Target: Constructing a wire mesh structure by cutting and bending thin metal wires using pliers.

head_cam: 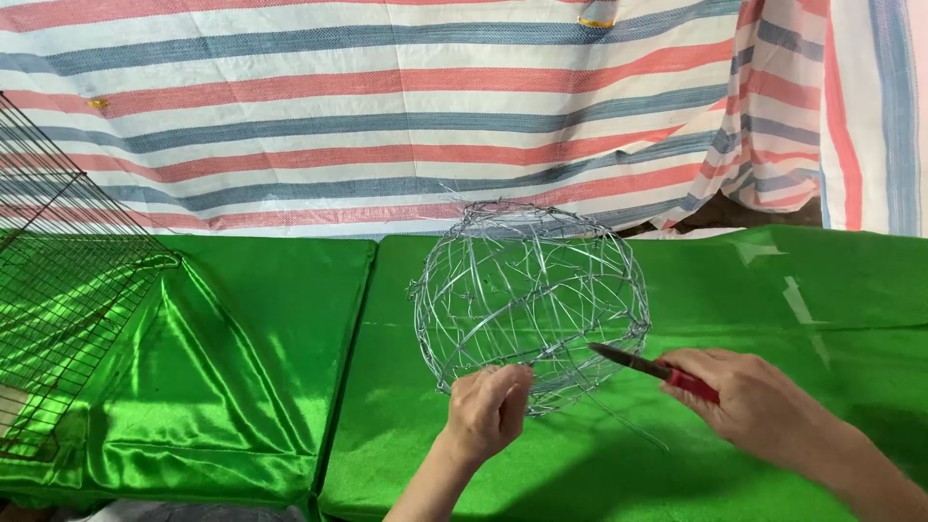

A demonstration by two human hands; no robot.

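Observation:
A hollow ball of woven silver wire stands on a table draped in shiny green cloth. My left hand pinches the ball's lower front edge, fingers closed on the wire. My right hand grips red-handled pliers, whose dark jaws point left and touch the ball's lower right side. A loose wire end trails down from the ball between my two hands.
A dark wire grid panel leans over the table's left end. A tarp with red, blue and white stripes hangs behind the table. Pale tape strips lie on the cloth at the right.

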